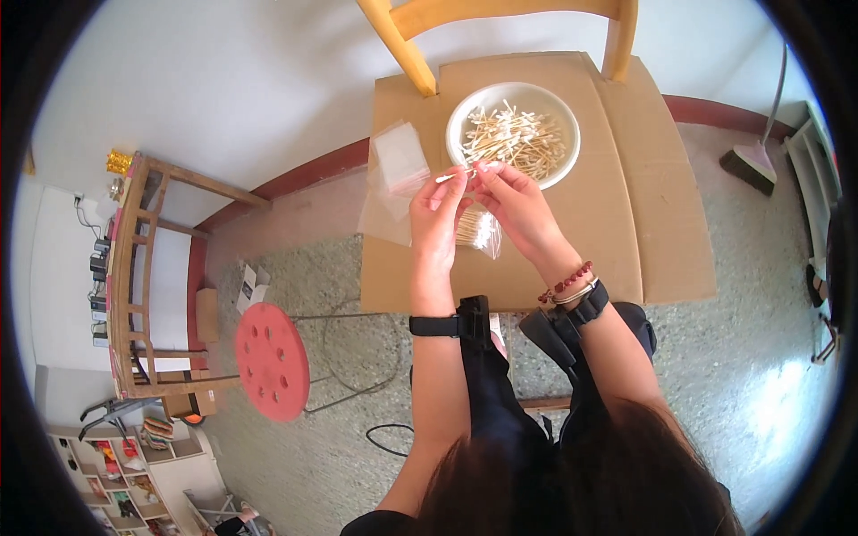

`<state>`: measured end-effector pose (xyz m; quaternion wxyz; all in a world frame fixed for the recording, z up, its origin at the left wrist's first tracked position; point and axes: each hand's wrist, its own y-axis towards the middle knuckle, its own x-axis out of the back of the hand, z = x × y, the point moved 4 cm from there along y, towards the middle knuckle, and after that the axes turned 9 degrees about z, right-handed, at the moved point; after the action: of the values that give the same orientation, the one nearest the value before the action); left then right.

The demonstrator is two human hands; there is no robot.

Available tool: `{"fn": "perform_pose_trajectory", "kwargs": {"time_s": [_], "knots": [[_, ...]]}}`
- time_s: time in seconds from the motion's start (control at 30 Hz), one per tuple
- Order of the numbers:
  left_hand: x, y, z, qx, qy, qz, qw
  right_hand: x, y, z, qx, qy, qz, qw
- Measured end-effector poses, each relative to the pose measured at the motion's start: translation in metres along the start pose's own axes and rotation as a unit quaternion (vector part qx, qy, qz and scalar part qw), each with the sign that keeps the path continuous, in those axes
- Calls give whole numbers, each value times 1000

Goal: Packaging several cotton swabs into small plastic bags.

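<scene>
Both of my hands meet above the near rim of a white bowl (567, 109) heaped with loose cotton swabs (511, 136). My left hand (433, 219) is closed in a pinch on a cotton swab (443, 179), whose white tip sticks out to the left. Close beside it, the fingers of my right hand (518, 207) pinch white-tipped cotton swabs too; how many is hidden by the fingertips. Below the hands, a clear plastic bag (488, 241) filled with cotton swabs lies on the cardboard, partly covered by my hands. A stack of clear flat bags (400, 154) lies left of the bowl.
Cardboard (672, 234) covers the work surface, with a yellow wooden chair back (509, 11) at its far edge. A red round stool (271, 362) stands on the left. A wooden frame (143, 268) lies beyond it. A broom (752, 166) leans at the right wall.
</scene>
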<state>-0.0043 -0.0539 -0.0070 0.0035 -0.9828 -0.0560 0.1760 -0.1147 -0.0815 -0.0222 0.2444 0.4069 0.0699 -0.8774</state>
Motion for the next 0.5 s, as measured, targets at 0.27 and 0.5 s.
{"fn": "perform_pose_trajectory", "kwargs": {"time_s": [0.27,0.5], "knots": [[-6,1,-11,-160,269,-5,950,3,-2,17,94,-275,-84,953],[0,-2,-8,-181,308,-28,934,-17,-9,30,167,-483,-90,855]]}}
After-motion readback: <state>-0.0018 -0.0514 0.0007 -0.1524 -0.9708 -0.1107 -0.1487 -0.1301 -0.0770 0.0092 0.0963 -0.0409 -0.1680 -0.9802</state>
